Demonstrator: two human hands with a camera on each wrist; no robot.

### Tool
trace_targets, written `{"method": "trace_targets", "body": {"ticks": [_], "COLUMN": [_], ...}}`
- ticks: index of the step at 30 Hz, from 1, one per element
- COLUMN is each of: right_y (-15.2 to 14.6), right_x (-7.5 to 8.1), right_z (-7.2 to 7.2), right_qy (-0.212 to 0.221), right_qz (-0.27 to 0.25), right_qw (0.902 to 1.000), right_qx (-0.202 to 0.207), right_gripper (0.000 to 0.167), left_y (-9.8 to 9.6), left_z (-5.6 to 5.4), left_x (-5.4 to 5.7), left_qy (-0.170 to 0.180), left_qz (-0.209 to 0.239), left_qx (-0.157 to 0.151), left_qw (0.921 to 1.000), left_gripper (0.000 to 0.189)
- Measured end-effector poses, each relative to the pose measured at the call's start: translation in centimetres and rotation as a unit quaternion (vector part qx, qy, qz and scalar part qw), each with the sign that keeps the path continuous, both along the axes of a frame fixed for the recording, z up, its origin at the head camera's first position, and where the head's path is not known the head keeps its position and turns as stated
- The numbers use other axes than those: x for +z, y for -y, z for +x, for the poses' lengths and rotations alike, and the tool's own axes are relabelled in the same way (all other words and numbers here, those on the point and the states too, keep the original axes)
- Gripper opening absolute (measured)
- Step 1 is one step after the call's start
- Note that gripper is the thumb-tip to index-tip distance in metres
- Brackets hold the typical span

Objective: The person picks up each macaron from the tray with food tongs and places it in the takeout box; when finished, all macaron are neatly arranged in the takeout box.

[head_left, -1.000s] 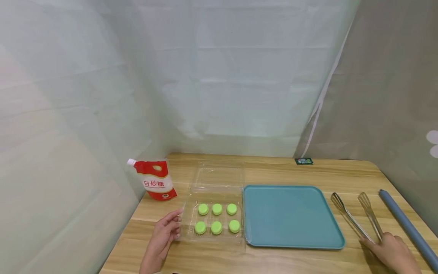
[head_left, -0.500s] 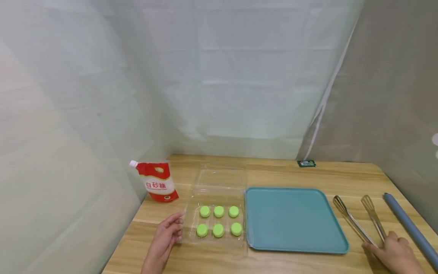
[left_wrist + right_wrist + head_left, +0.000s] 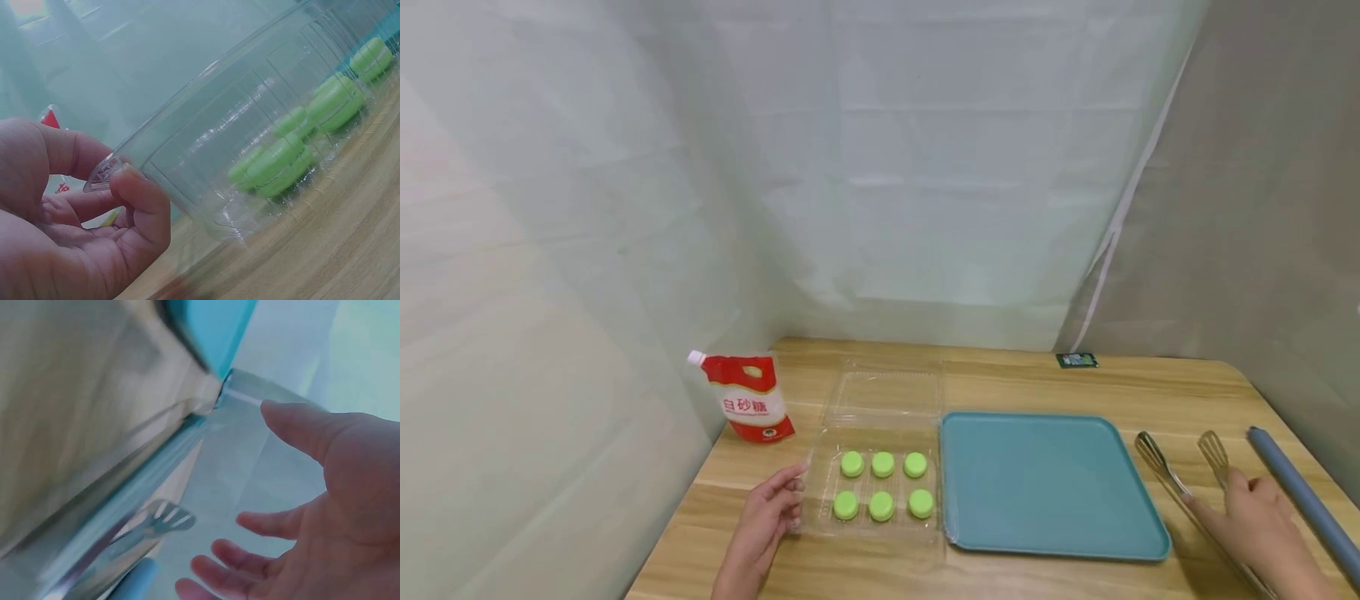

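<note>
My left hand [image 3: 760,521] pinches the left rim of a clear plastic box [image 3: 194,181] between thumb and finger. Several green macarons [image 3: 882,506] with pale filling sit in two rows in its base, and the hinged lid [image 3: 887,392] lies back, away from me. Over on the right, my right hand [image 3: 1262,525] is above the metal tongs [image 3: 1153,452], partly covering them in the head view. The right wrist view shows its thumb and fingers spread, with nothing between them. There the slotted end of the tongs [image 3: 172,515] lies beyond the fingertips.
A blue rectangular tray [image 3: 1052,487] lies directly right of the box. Behind my left hand stands a red and white sugar pouch [image 3: 748,400]. A blue-grey rod [image 3: 1303,496] runs along the right edge; a small dark packet [image 3: 1077,360] lies at the back.
My right hand has let go of the tongs' handle and shifted forward over them. My left hand keeps its hold on the box rim. The head view has moved slightly.
</note>
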State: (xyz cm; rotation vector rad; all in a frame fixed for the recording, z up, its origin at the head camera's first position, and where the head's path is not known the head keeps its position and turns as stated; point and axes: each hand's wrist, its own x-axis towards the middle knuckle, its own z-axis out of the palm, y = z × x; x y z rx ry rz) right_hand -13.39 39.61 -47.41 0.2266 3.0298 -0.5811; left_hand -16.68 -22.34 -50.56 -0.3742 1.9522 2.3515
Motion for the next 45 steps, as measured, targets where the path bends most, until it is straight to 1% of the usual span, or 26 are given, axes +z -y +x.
{"method": "trace_targets", "body": {"ticks": [3, 6, 8, 11, 15, 18, 22, 25, 31, 36, 40, 45], "right_y": [0.9, 2.0, 2.8, 4.0, 5.6, 6.9, 8.4, 9.4, 11.7, 13.9, 15.6, 17.8], "right_x": [0.9, 1.3, 1.5, 1.6, 2.2, 2.8, 3.3, 3.7, 4.8, 5.2, 5.3, 5.0], "right_z": [-0.8, -1.5, -1.9, -2.5, -3.2, -3.9, -4.9, -5.6, -7.5, -9.2, -10.3, -11.5], "right_qy": [-0.046, -0.106, -0.142, -0.201, -0.241, -0.256, -0.287, -0.301, -0.294, -0.292, -0.279, -0.246], "right_qz": [0.006, 0.003, 0.002, 0.001, -0.017, -0.035, -0.055, -0.075, -0.108, -0.136, -0.163, -0.197], "right_qw": [0.9986, 0.9937, 0.9891, 0.9786, 0.9691, 0.9644, 0.9537, 0.9474, 0.9463, 0.9417, 0.9409, 0.9437], "right_qx": [0.026, 0.036, 0.038, 0.044, 0.051, 0.057, 0.072, 0.078, 0.08, 0.096, 0.101, 0.1], "right_gripper": [0.083, 0.074, 0.069, 0.058, 0.049, 0.045, 0.038, 0.037, 0.039, 0.038, 0.039, 0.042], "left_y": [0.0, 0.0, 0.1, 0.1, 0.0, 0.0, -0.2, -0.2, 0.1, 0.3, 0.2, 0.1], "left_z": [-0.1, -0.1, -0.1, 0.0, -0.1, -0.2, -0.3, -0.2, 0.0, 0.0, 0.0, 0.0], "left_x": [0.0, 0.0, 0.0, 0.0, 0.1, 0.1, 0.1, 0.0, -0.1, -0.1, -0.2, -0.2], "left_qy": [0.002, 0.004, 0.004, 0.005, 0.002, -0.002, -0.008, -0.012, -0.01, -0.007, -0.011, -0.015], "left_qz": [0.001, 0.003, 0.003, 0.004, 0.01, 0.014, 0.017, 0.017, 0.013, 0.011, 0.012, 0.005], "left_qx": [0.001, 0.003, 0.002, 0.001, -0.004, -0.007, -0.008, -0.007, -0.003, -0.001, 0.002, -0.002], "left_qw": [1.0, 1.0, 1.0, 1.0, 0.9999, 0.9999, 0.9998, 0.9997, 0.9999, 0.9999, 0.9999, 0.9999], "left_gripper": [0.049, 0.049, 0.049, 0.048, 0.048, 0.048, 0.048, 0.048, 0.048, 0.048, 0.048, 0.048]}}
